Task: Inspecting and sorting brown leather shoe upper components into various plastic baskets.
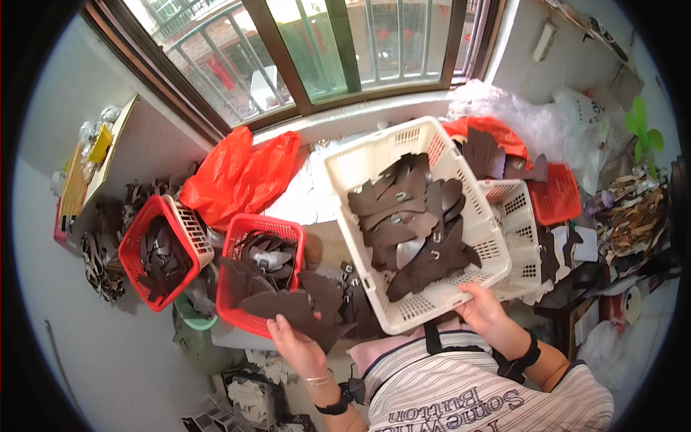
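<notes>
My right hand (pixel 492 315) is closed on the near rim of a large white plastic basket (pixel 407 315). The basket is tilted and holds several dark brown cut pieces (pixel 399 194) that look like leather, some with small shiny metal fittings. My left hand (pixel 296 353) is at the lower edge of a flat dark brown cut piece (pixel 288 308), its fingers closed against it; the thumb is hard to make out. That piece lies among others over the near side of a red basket (pixel 224 291), which holds more dark pieces and something clear and shiny.
Another red basket (pixel 128 248) with dark pieces stands at the left, above a green container (pixel 193 317). A red plastic bag (pixel 241 173) lies below the window. Behind the white basket are a second white basket (pixel 529 248) and a red one (pixel 560 191). Scrap strips (pixel 633 212) are heaped at right.
</notes>
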Demonstrator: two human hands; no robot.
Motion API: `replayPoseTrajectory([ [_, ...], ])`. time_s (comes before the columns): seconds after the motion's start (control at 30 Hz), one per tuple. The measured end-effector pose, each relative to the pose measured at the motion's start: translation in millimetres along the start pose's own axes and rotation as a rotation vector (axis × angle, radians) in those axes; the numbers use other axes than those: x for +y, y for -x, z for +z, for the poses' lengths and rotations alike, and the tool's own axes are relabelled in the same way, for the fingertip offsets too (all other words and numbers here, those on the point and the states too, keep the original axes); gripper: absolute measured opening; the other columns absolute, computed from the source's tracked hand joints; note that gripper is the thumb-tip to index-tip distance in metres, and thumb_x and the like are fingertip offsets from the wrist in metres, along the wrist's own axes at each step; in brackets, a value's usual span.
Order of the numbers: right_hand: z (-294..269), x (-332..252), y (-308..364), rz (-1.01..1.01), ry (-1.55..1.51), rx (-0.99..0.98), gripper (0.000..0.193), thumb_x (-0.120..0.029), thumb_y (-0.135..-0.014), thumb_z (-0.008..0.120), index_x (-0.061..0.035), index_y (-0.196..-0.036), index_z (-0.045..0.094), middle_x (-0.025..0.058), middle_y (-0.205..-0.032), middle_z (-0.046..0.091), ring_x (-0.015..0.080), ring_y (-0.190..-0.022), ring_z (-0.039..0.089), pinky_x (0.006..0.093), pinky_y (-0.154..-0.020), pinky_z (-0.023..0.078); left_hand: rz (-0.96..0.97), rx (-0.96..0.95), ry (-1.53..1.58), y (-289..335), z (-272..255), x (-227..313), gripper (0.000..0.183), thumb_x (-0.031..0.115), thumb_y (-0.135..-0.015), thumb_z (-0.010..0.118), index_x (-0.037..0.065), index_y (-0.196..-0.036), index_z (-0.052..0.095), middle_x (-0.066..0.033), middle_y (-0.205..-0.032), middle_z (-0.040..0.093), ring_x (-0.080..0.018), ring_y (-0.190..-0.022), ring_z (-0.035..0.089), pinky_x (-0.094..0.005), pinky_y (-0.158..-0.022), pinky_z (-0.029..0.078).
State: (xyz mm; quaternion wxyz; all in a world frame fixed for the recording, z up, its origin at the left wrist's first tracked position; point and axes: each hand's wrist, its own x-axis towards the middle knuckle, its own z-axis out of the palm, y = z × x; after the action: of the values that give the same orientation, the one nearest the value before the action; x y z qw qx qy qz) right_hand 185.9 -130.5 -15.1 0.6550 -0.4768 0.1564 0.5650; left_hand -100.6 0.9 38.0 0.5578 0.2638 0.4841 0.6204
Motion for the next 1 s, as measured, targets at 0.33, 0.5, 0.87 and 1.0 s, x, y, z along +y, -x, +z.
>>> replayPoseTrajectory([
  [0.33, -3, -65, 70, 0.329, 0.804, -0.539, 0.029, -0.011, -0.099, 0.047, 0.0077, -0.118, 0.058, 0.0212, -0.109, 0.067, 0.0258, -0.09, 0.069, 0.0333, -0.083, 0.057, -0.085, -0.278, -0.002, 26, -17, -1, 0.034, 0.013, -0.1, 0.046, 0.006, -0.133, 0.039, -0.0098, -0.123, 0.054, -0.022, -0.107, 0.056, -0.0413, -0.087, 0.05],
  [0.5, 12, -81, 86, 0.161, 0.992, -0.678, 0.028, -0.014, -0.1, 0.048, 0.0064, -0.114, 0.062, 0.0161, -0.096, 0.071, 0.0198, -0.09, 0.069, 0.0267, -0.075, 0.055, -0.052, -0.269, -0.035, 49, -9, 6, 0.033, 0.009, -0.098, 0.049, 0.001, -0.13, 0.043, -0.0094, -0.123, 0.055, -0.0188, -0.11, 0.055, -0.035, -0.094, 0.047],
  [0.87, 35, 167, -46, -0.263, 1.6, -0.884, 0.045, -0.017, -0.086, 0.057, -0.0004, -0.128, 0.054, 0.0255, -0.117, 0.057, 0.0372, -0.111, 0.056, 0.0407, -0.097, 0.044, 0.022, -0.154, -0.094, 58, -73, 1, 0.026, 0.007, -0.099, 0.048, -0.001, -0.124, 0.051, -0.008, -0.121, 0.058, -0.015, -0.109, 0.055, -0.0301, -0.097, 0.044],
  [1.0, 45, 255, -137, -0.67, 1.521, -0.188, 0.058, -0.013, -0.084, 0.061, 0.0011, -0.135, 0.038, 0.0301, -0.121, 0.042, 0.0453, -0.11, 0.05, 0.0477, -0.094, 0.043, -0.083, -0.119, -0.194, 75, -89, 1, 0.028, 0.008, -0.098, 0.051, 0.001, -0.125, 0.051, -0.0029, -0.111, 0.06, -0.0073, -0.089, 0.056, -0.0216, -0.072, 0.045],
])
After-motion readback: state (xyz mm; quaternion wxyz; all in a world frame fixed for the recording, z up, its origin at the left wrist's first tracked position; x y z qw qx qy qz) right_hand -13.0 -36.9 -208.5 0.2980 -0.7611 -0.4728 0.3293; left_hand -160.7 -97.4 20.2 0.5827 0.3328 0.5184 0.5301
